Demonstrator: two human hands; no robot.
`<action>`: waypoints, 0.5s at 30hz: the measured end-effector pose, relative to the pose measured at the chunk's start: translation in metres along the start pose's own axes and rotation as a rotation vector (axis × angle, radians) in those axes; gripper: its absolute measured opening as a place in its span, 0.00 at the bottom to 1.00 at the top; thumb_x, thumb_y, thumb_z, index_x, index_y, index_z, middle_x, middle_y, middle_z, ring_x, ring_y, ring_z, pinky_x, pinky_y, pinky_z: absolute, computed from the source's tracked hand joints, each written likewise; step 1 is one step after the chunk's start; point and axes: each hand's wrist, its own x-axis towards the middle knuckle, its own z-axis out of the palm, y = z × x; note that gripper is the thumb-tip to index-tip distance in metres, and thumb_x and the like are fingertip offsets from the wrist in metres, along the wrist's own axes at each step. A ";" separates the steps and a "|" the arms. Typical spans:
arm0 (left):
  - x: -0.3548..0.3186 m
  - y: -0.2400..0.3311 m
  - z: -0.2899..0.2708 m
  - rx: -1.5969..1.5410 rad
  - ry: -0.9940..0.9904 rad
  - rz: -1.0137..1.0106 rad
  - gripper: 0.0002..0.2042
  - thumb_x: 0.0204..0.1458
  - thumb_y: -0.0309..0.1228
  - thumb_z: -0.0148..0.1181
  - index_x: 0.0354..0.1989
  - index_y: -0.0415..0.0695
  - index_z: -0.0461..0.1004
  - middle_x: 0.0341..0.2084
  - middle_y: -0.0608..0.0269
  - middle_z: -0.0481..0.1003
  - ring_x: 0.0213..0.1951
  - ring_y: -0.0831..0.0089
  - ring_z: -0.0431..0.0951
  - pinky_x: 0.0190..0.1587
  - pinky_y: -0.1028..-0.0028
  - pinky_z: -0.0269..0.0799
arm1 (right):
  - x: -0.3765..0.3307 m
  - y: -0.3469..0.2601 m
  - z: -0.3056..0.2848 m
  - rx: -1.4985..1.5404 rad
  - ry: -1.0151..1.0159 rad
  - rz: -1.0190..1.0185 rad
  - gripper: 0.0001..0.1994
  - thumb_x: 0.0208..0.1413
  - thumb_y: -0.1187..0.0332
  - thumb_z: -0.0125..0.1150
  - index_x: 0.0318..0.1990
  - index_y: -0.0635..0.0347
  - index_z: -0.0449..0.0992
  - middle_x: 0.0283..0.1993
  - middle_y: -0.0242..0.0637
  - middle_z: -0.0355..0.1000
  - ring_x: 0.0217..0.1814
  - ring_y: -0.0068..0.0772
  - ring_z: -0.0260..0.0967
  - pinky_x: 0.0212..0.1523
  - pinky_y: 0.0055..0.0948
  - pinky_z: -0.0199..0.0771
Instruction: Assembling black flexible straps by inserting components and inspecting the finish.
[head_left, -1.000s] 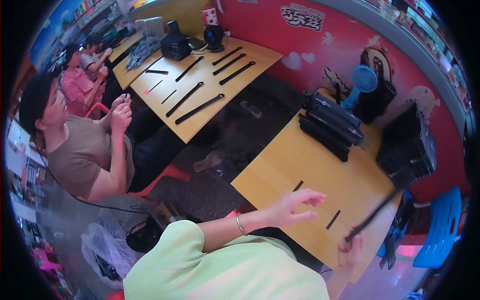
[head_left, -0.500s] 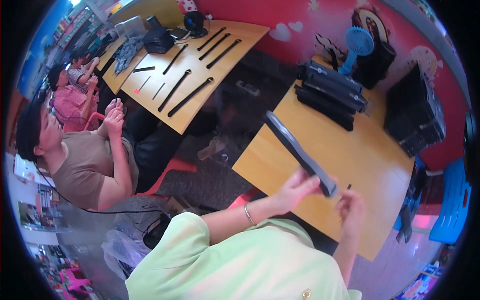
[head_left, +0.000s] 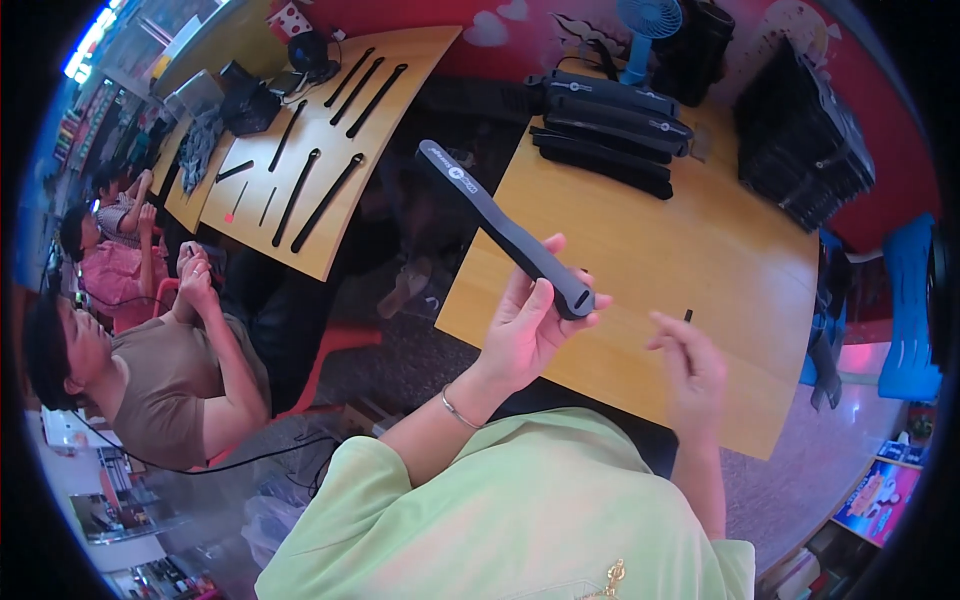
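Strap (head_left: 497,227) raised higher; left hand (head_left: 530,330) gripping end, right hand (head_left: 690,362) beside.

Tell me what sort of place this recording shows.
Probably a small hand-assembly workshop. The left hand holds a long black flat part; finished pieces like it lie stacked on the wooden table, more lie in rows on a second table, and other seated people work nearby.

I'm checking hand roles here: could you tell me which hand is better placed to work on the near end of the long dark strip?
Right. The left hand already grips the long dark strip near its lower end, while the right hand hovers free beside that end, fingers pinched.
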 end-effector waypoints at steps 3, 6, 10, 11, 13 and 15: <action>-0.004 0.000 0.002 -0.009 0.046 0.007 0.20 0.62 0.30 0.41 0.62 0.46 0.53 0.47 0.54 0.68 0.50 0.55 0.72 0.50 0.67 0.74 | 0.008 -0.023 0.017 -0.120 -0.191 -0.165 0.13 0.53 0.79 0.54 0.45 0.59 0.75 0.30 0.36 0.74 0.30 0.29 0.72 0.33 0.28 0.70; -0.008 0.000 0.007 0.096 0.106 0.046 0.18 0.60 0.27 0.44 0.59 0.44 0.57 0.46 0.54 0.69 0.51 0.56 0.72 0.52 0.66 0.73 | 0.012 -0.025 0.030 -0.146 -0.180 -0.314 0.15 0.51 0.78 0.57 0.46 0.55 0.75 0.29 0.38 0.73 0.28 0.35 0.71 0.31 0.31 0.70; -0.012 -0.006 0.007 0.150 0.174 0.092 0.15 0.59 0.25 0.48 0.55 0.42 0.61 0.45 0.54 0.71 0.50 0.57 0.73 0.52 0.66 0.73 | 0.011 -0.026 0.039 -0.279 -0.170 -0.347 0.17 0.49 0.75 0.60 0.49 0.51 0.73 0.27 0.35 0.72 0.24 0.36 0.69 0.27 0.33 0.67; -0.011 -0.006 0.006 0.168 0.185 0.105 0.15 0.58 0.25 0.49 0.54 0.42 0.62 0.45 0.54 0.71 0.50 0.58 0.73 0.52 0.66 0.73 | 0.010 -0.025 0.041 -0.290 -0.158 -0.349 0.18 0.49 0.75 0.61 0.50 0.50 0.72 0.26 0.35 0.71 0.23 0.36 0.68 0.26 0.33 0.67; -0.010 -0.007 0.007 0.184 0.198 0.111 0.15 0.58 0.25 0.50 0.53 0.42 0.62 0.45 0.55 0.72 0.49 0.59 0.74 0.51 0.67 0.73 | 0.009 -0.021 0.043 -0.304 -0.143 -0.359 0.19 0.49 0.75 0.61 0.50 0.50 0.72 0.25 0.35 0.71 0.24 0.35 0.68 0.25 0.32 0.66; -0.009 -0.009 0.008 0.197 0.213 0.116 0.14 0.57 0.25 0.50 0.52 0.42 0.63 0.44 0.55 0.72 0.49 0.61 0.74 0.50 0.67 0.74 | 0.009 -0.017 0.044 -0.320 -0.129 -0.366 0.19 0.49 0.75 0.61 0.50 0.50 0.72 0.24 0.34 0.70 0.24 0.34 0.68 0.25 0.32 0.66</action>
